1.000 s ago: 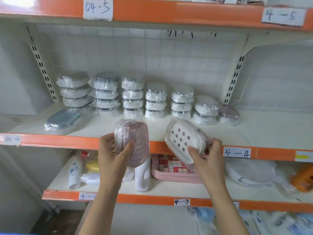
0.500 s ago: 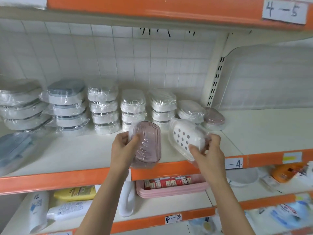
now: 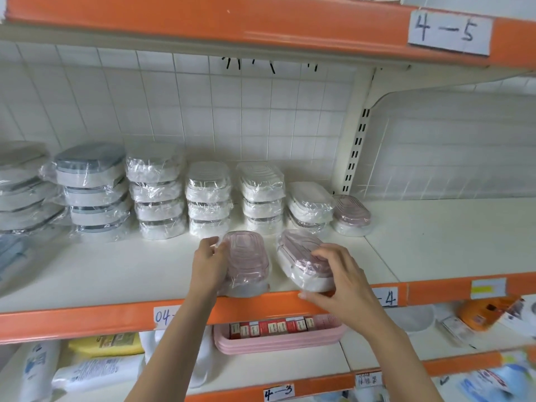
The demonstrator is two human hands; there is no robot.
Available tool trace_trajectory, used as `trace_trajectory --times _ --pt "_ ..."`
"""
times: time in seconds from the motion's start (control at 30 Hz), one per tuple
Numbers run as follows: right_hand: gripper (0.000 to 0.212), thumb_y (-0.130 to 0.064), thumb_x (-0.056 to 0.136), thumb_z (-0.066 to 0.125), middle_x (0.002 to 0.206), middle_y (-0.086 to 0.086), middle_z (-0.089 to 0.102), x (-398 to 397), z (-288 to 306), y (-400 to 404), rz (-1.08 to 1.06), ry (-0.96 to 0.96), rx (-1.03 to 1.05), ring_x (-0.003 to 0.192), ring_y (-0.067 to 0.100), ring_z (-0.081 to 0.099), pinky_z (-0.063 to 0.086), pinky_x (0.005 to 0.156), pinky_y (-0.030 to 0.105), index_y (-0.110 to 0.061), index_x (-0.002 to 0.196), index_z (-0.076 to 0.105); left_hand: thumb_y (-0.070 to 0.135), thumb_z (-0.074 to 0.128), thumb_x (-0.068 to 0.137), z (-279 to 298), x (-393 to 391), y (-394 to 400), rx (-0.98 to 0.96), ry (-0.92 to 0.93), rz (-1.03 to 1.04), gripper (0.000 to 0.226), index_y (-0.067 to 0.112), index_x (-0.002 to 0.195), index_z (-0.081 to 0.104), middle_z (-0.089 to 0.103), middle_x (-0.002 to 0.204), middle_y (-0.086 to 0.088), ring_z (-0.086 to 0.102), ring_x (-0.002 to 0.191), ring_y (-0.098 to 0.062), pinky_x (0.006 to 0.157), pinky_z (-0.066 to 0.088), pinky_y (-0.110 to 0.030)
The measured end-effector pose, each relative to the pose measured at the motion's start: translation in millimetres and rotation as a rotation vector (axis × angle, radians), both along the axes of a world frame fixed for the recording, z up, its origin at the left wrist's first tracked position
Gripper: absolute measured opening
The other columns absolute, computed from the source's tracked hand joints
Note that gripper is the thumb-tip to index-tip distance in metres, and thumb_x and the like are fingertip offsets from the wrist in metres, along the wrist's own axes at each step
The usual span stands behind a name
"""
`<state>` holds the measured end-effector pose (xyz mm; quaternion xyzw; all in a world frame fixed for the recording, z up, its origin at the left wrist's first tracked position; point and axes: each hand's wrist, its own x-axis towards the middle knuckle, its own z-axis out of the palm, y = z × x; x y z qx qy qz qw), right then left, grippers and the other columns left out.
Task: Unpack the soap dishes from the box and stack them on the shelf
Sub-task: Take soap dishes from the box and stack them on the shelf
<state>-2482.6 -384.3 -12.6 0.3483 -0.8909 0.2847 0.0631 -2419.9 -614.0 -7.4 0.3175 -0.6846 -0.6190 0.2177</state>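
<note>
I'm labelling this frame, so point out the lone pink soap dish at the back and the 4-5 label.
lone pink soap dish (image 3: 351, 211): head view, pink lid.
4-5 label (image 3: 448, 31): head view, paper's middle.

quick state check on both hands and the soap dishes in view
left hand: grips left pink-lidded wrapped soap dish, at shelf front
right hand: holds right pink-lidded wrapped soap dish, tilted
lone pink-lidded soap dish: flat, unstacked
white wrapped soap dish stacks: upright

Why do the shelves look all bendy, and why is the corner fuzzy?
Head view: the wide lens bows the orange shelf edge; bottom right corner smears with motion blur; plastic wrap on the stacked soap dishes glints softly; lighting is even, shadows faint.
</note>
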Motion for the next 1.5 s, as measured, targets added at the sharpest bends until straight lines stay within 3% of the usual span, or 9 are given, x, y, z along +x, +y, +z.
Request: trace_trajectory --times 0.17,0.3,0.57,0.67,0.8,0.93,1.1,1.33,1.5 --pt "0.071 -0.08 0.061 0.051 0.131 -0.02 0.028 -1.1 -0.1 1.2 0.026 0.021 0.012 0.113 0.003 0.043 0.034 0.098 0.03 -0.041 0.12 0.04 0.049 0.041 0.078 0.1 1.1 7.7 -0.194 -0.059 0.017 0.062 0.012 0.127 0.047 0.059 0.117 -0.013 0.056 0.107 -0.033 0.092 0.047 -0.05" --pt "0.051 -0.068 0.07 0.054 0.126 -0.019 0.029 -0.3 6.4 -2.2 -0.017 0.054 0.053 0.103 0.007 0.044 0.04 0.09 0.028 -0.039 0.11 0.044 0.03 0.052 0.091 8.5 7.1 18.2 -0.351 -0.129 -0.037 0.049 0.009 0.135 0.042 0.043 0.133 -0.017 0.04 0.126 -0.032 0.107 0.033 -0.042" --pt "0.052 -0.051 0.074 0.07 0.113 -0.008 0.03 -0.9 11.9 2.7 -0.178 -0.049 -0.055 0.109 0.011 0.04 0.037 0.085 0.018 -0.024 0.114 0.053 0.029 0.057 0.09 33.0 -4.7 60.6 -0.916 0.015 -0.285 0.036 0.012 0.122 0.057 0.055 0.121 -0.004 0.05 0.114 -0.02 0.095 0.037 -0.027" --pt "0.031 -0.022 0.083 0.066 0.115 -0.006 0.049 -4.6 25.0 16.9 -0.148 -0.308 -0.269 0.093 0.009 0.056 0.043 0.072 0.019 -0.022 0.11 0.05 0.055 0.052 0.086 33.8 -15.8 87.0 -0.996 -0.131 -0.459 0.062 0.013 0.131 0.048 0.054 0.125 -0.005 0.05 0.116 -0.022 0.095 0.04 -0.032" --pt "0.037 0.004 0.08 0.05 0.118 0.002 0.056 -35.1 27.4 35.8 -0.186 -0.26 -0.231 0.094 0.014 0.057 0.04 0.074 0.022 -0.018 0.11 0.047 0.073 0.05 0.075 29.9 -30.2 107.1 -1.176 -0.394 -0.495 0.085 0.009 0.131 0.04 0.046 0.125 -0.009 0.043 0.118 -0.026 0.098 0.036 -0.036" --pt "0.07 0.006 0.076 0.052 0.143 -0.009 0.028 -64.1 31.4 41.7 0.015 -0.261 0.05 0.134 0.01 0.028 0.03 0.103 0.023 -0.022 0.138 0.035 0.048 0.069 0.073 34.0 -39.7 101.4 -0.963 -0.248 -0.713 0.071 0.013 0.127 0.038 0.048 0.116 -0.004 0.045 0.108 -0.021 0.088 0.04 -0.028" --pt "0.086 -0.001 0.076 0.059 0.151 -0.016 0.015 -76.4 45.4 38.6 0.245 -0.478 0.298 0.14 0.005 0.012 0.021 0.115 0.029 -0.032 0.147 0.021 0.021 0.07 0.076 46.9 -46.0 81.7 -0.79 -0.247 -0.948 0.073 0.019 0.138 0.031 0.055 0.119 -0.001 0.053 0.102 -0.016 0.079 0.042 -0.02" --pt "0.073 -0.026 0.072 0.077 0.123 -0.016 0.036 -74.0 43.5 45.0 0.191 -0.421 0.211 0.125 0.006 0.028 0.029 0.105 0.027 -0.035 0.133 0.037 0.07 0.053 0.068 34.2 -13.2 36.2 -0.959 -0.382 -0.369 0.075 0.035 0.133 0.043 0.024 0.149 0.001 0.012 0.139 -0.025 0.111 0.019 -0.046" --pt "0.062 -0.026 0.073 0.078 0.125 -0.013 0.037 -71.8 40.7 61.0 0.192 -0.406 -0.017 0.121 0.0 0.037 0.034 0.098 0.018 -0.044 0.122 0.045 0.061 0.067 0.068 27.5 -11.8 47.6 -0.751 -0.344 -0.377 0.072 0.032 0.131 0.046 0.028 0.143 -0.003 0.014 0.137 -0.022 0.111 0.015 -0.034"
